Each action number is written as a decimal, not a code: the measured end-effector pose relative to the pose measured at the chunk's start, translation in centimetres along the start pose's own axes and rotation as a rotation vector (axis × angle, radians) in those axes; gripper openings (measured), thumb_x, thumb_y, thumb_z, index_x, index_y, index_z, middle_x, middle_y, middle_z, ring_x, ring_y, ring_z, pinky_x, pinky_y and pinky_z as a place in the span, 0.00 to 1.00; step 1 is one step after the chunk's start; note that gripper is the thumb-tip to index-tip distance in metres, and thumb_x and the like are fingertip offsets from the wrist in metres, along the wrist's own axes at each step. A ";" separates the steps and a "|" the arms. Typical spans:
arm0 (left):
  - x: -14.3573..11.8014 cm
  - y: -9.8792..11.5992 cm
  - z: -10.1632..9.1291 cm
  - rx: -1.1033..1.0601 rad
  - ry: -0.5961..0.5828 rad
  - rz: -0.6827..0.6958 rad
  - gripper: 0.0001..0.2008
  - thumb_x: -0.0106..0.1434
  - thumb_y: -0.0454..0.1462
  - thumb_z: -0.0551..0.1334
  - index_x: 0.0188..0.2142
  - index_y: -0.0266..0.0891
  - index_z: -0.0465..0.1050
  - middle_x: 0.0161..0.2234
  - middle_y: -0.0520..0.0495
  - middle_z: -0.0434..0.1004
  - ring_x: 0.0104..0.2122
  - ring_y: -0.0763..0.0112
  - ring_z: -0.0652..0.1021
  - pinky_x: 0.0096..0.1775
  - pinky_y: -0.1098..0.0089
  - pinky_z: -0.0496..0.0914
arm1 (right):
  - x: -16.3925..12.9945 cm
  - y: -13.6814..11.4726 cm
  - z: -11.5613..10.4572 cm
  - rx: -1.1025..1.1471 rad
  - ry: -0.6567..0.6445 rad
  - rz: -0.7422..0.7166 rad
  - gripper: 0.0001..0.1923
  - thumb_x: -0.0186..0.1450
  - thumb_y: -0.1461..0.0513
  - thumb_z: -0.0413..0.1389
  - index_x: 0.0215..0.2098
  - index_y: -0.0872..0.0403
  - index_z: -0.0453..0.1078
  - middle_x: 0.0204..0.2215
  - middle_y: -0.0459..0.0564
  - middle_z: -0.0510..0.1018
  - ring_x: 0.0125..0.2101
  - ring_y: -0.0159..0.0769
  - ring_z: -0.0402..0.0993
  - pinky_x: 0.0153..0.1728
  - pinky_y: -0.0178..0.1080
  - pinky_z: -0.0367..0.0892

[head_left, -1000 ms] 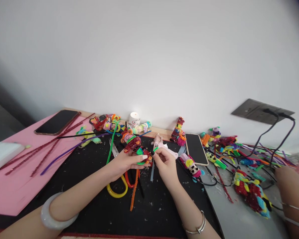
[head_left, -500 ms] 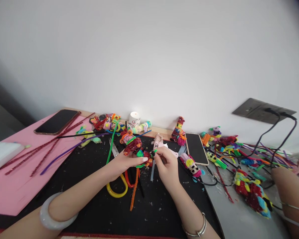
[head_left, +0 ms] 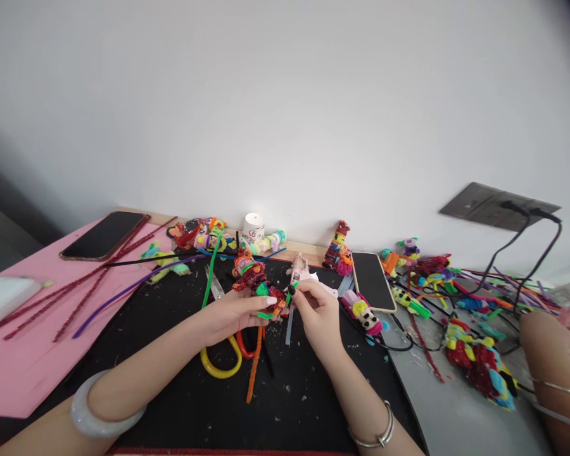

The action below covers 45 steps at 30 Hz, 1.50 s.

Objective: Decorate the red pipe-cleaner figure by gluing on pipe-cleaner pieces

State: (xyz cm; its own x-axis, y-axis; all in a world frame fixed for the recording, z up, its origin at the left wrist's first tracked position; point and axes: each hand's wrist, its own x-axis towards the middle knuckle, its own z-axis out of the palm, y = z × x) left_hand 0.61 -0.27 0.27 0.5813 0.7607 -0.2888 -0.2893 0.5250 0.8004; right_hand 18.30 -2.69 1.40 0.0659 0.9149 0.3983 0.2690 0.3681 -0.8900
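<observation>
**Two hands on a small pipe-cleaner figure above the black mat**

Head view: The left hand (head_left: 235, 311) is curled around a small pipe-cleaner figure (head_left: 270, 301), its fingers closed on the lower part with the thumb laid along the near side. The right hand (head_left: 316, 310) meets it from the right, thumb and forefinger pinched together on a short green end at the figure's right edge. The figure is held just above the middle of the black mat (head_left: 294, 399), near the far edge, directly over a pair of yellow-handled scissors (head_left: 221, 361) and an orange pipe cleaner (head_left: 254, 370).

The figure is a tight bundle of glittery red chenille with bright green and orange bits; finer detail is too small to tell. It looks very light and fuzzy, soft on the surface over a bendable wire core, so it should grip easily without slipping but deform if squeezed. The wound red body seems the safest place to hold, leaving loose ends free for pinching.

To the left, long red pipe cleaners (head_left: 76, 294) and a phone (head_left: 104, 234) lie on a pink sheet (head_left: 23, 373). Right of the hands lies a second phone (head_left: 371, 280); at the far right edge another person's arm (head_left: 551, 354) rests among more coloured figures.
</observation>
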 end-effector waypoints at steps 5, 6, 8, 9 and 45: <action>-0.1 0.0 0.0 -0.004 0.005 -0.023 0.12 0.53 0.37 0.70 0.38 0.40 0.77 0.37 0.47 0.82 0.35 0.68 0.80 0.39 0.68 0.72 | -0.1 0.2 0.0 -0.045 -0.036 -0.043 0.07 0.61 0.65 0.54 0.25 0.54 0.69 0.23 0.45 0.71 0.25 0.32 0.66 0.26 0.34 0.63; -0.2 0.0 0.0 -0.006 0.009 -0.028 0.13 0.52 0.37 0.71 0.38 0.40 0.77 0.37 0.47 0.82 0.35 0.68 0.80 0.39 0.68 0.72 | -0.1 0.3 0.0 -0.050 -0.048 -0.051 0.07 0.62 0.65 0.54 0.26 0.54 0.69 0.23 0.45 0.71 0.25 0.32 0.66 0.26 0.34 0.63; -0.1 -0.1 0.1 -0.018 0.023 -0.019 0.14 0.52 0.36 0.71 0.39 0.40 0.77 0.38 0.47 0.82 0.36 0.67 0.80 0.39 0.68 0.73 | -0.2 0.4 -0.1 -0.040 -0.055 -0.063 0.05 0.63 0.66 0.53 0.30 0.53 0.70 0.27 0.46 0.73 0.27 0.32 0.68 0.27 0.34 0.65; -0.1 -0.1 0.1 -0.027 0.039 -0.004 0.14 0.51 0.36 0.71 0.39 0.41 0.77 0.38 0.47 0.82 0.37 0.67 0.80 0.40 0.68 0.73 | -0.2 0.4 -0.1 -0.034 -0.043 -0.073 0.05 0.63 0.66 0.53 0.35 0.53 0.71 0.30 0.48 0.73 0.29 0.33 0.69 0.29 0.35 0.66; 0.0 -0.8 1.7 0.004 0.332 0.301 0.13 0.51 0.40 0.71 0.36 0.37 0.77 0.35 0.45 0.82 0.37 0.63 0.80 0.42 0.63 0.76 | -1.1 0.3 0.6 -0.358 -0.109 -0.387 0.05 0.65 0.68 0.53 0.32 0.54 0.68 0.29 0.48 0.68 0.29 0.31 0.67 0.29 0.34 0.63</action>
State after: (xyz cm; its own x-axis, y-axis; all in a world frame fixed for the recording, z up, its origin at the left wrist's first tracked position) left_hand 2.14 -1.38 0.52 0.1955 0.9611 -0.1952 -0.4049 0.2604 0.8765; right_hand 17.76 -3.45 0.55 -0.1977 0.7424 0.6402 0.5658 0.6197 -0.5439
